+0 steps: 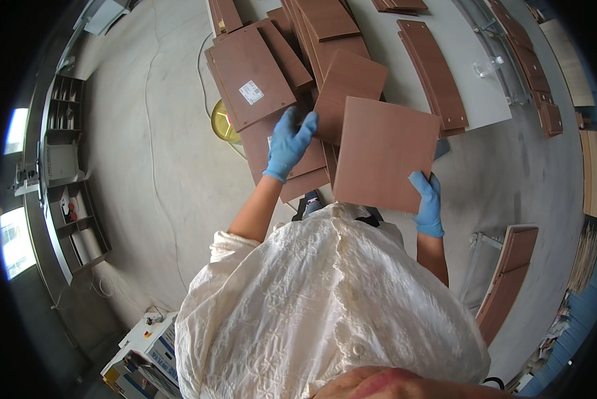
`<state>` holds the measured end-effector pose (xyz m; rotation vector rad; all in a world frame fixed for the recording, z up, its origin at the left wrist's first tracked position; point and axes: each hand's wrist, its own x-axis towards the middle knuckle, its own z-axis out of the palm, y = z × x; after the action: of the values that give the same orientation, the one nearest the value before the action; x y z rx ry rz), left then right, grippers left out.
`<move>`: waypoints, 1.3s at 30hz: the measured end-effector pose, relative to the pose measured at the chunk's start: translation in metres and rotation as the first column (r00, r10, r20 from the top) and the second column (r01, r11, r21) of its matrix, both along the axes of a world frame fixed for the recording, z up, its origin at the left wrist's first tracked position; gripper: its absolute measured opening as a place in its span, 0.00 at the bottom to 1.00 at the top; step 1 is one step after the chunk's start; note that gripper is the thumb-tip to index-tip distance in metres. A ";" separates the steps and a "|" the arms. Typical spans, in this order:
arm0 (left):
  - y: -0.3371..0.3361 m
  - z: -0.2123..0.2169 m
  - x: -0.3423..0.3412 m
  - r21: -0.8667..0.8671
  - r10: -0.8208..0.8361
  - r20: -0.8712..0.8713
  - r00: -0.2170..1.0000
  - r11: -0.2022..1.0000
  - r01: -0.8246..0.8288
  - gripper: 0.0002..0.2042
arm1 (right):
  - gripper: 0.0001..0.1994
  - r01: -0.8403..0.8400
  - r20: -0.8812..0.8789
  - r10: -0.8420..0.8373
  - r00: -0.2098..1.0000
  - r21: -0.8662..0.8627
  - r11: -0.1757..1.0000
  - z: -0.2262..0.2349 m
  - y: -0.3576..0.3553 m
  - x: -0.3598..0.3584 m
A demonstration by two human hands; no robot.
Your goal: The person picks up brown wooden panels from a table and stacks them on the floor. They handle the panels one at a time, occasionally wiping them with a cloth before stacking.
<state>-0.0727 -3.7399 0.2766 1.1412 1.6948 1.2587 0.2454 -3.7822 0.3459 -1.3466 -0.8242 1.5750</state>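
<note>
Seen from above, a person in a cream embroidered blouse (325, 306) stands over a heap of reddish-brown wooden panels (312, 80) spread across a grey worktable (475, 80). Both hands wear blue gloves. The right hand (428, 203) grips the lower right corner of a square brown panel (385, 153), fingers curled around its edge with the thumb lying on the top face; the panel is lifted clear of the heap and held flat in front of the chest, tilted slightly. The left hand (290, 143) reaches forward over the pile, its fingers loosely spread and bent downward, the tips touching the flat panels beneath it, just to the left of the held panel; whether it is grasping one of them cannot be told. One panel at the upper left of the heap carries a small white label (250, 92). A yellow round object (223, 123) shows partly from under the pile's left edge. Long curved brown strips (435, 73) lie on the table to the right. More brown boards (508, 279) lean at the lower right, and grey shelving (66, 173) runs along the left edge.
</note>
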 end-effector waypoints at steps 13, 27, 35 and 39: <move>0.026 -0.030 0.025 -0.285 0.013 0.375 0.927 0.953 0.102 0.33 | 0.22 0.041 0.016 -0.042 0.999 0.033 0.999 -0.025 0.018 0.064; 0.012 -0.012 0.028 -0.355 0.037 -0.002 0.999 0.934 -0.036 0.26 | 0.20 -0.046 0.083 0.044 0.996 0.013 0.999 -0.035 0.077 0.100; 0.039 -0.009 -0.118 -0.050 0.561 -0.442 0.699 0.763 -0.644 0.44 | 0.20 -0.087 0.059 0.086 0.995 0.005 0.996 -0.026 0.083 0.077; 0.057 -0.038 -0.163 -0.238 0.460 0.319 0.829 0.885 -0.399 0.31 | 0.21 -0.103 0.055 0.102 0.993 0.005 0.995 -0.024 0.083 0.067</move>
<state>-0.2352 -3.6827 0.2388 0.3890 1.7730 1.4641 0.3121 -3.6991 0.3223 -1.3654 -0.9448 1.6182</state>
